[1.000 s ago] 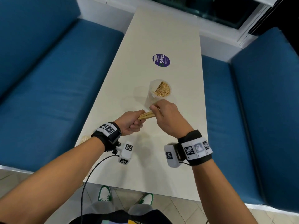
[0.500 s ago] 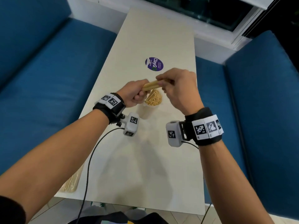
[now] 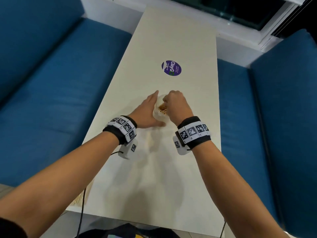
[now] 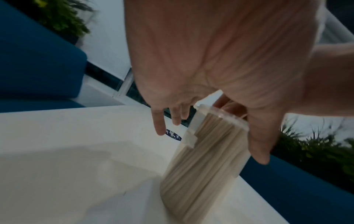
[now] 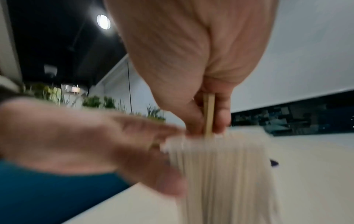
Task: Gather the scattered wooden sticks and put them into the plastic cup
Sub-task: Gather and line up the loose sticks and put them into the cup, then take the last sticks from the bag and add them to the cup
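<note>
Running lengthwise away from the person, a cream table (image 3: 171,169) sits between a blue bench on the left (image 3: 51,100) and a blue bench on the right (image 3: 257,117), with a white sill and dark window glass (image 3: 231,11) at its far end. A round purple sticker (image 3: 172,68) lies flat on the table, well beyond both hands.

Left of the grip, a loose heap of wooden sticks (image 3: 84,194) lies at the near left table edge, partly hidden under the left forearm; its lie cannot be told.

The left hand (image 3: 145,112) is released, fingers straight and spread. Its palm faces the left wall of the plastic cup (image 4: 203,159); whether it touches the wall cannot be told, as the wrist views are blurred.

The cup stands on the table between the two hands, translucent, mouth up. It is packed with sticks (image 4: 206,151) whose long axes run from base to rim, so they stand on end with upper ends at the mouth (image 3: 163,109). In the left wrist view the cup reads tilted, though the camera itself is angled.

The right hand (image 3: 176,107) is directly over the cup mouth, thumb and fingers pinching a small bundle of sticks (image 5: 208,115). That bundle points straight down, its lower end entering the cup among the sticks already there.
</note>
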Demonstrator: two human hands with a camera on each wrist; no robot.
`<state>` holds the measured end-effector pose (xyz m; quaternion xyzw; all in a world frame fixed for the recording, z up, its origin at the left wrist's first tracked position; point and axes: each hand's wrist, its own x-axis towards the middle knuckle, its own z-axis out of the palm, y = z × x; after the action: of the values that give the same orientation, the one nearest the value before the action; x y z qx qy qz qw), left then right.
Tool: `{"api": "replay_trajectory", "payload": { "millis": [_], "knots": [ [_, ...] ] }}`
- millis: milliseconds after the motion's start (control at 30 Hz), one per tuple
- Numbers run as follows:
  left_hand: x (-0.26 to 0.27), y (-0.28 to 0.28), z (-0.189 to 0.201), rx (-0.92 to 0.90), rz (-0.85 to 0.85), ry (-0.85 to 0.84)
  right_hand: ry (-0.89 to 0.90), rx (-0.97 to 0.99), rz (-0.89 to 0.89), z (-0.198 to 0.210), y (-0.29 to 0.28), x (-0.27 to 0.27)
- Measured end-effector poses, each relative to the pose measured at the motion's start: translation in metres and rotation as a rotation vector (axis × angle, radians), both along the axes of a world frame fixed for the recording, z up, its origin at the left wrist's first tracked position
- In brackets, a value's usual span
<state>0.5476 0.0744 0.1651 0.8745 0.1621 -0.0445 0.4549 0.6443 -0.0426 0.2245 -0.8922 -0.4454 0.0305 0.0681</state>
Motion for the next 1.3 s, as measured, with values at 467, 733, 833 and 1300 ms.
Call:
{"api": "replay_trajectory", "payload": {
  "millis": [467,733,833,1300],
  "knots": [
    [0.005,-0.010,-0.007,-0.032,0.128,-0.137,-0.019,0.279,0.019,-0.041,-0.037,-0.037],
    [0.004,-0.014,-0.006,0.016,0.117,-0.138,-0.053,0.248,-0.078,-0.057,-0.032,-0.046],
    [0.003,-0.014,-0.006,0.021,0.112,-0.150,0.013,0.288,-0.095,-0.060,-0.032,-0.047],
    [-0.009,-0.014,-0.006,-0.040,0.059,-0.115,-0.086,0.356,-0.128,-0.065,-0.052,-0.059]
  ]
}}
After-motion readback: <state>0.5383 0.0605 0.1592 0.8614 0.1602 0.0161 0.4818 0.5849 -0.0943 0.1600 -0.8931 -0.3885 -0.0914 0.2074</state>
